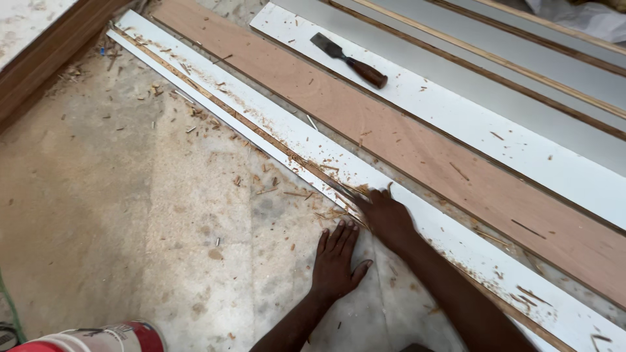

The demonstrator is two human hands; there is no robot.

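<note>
Fingers (339, 238) of our left hand (336, 264) lie spread flat on the dusty floor (98, 195) while our right hand (386, 218) curls over the white strip's (293, 140) edge, grip unclear, lower middle of frame.

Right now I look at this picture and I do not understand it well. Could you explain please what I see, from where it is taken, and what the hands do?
There is one picture, taken by a camera worn on a person's head, looking down at the floor and at that person's two bare hands. No machine is here.

The left hand lies flat, fingers spread, on the dusty floor. The right hand rests on the edge of a long white board, where wood shavings have piled up. It may grip a small tool there, but this is too hidden to tell.

Beside that board lies a long brown plywood strip, then more white boards. On one of them rests a chisel with a dark wooden handle, untouched. At the bottom left corner shows part of a red and white bucket.
</note>
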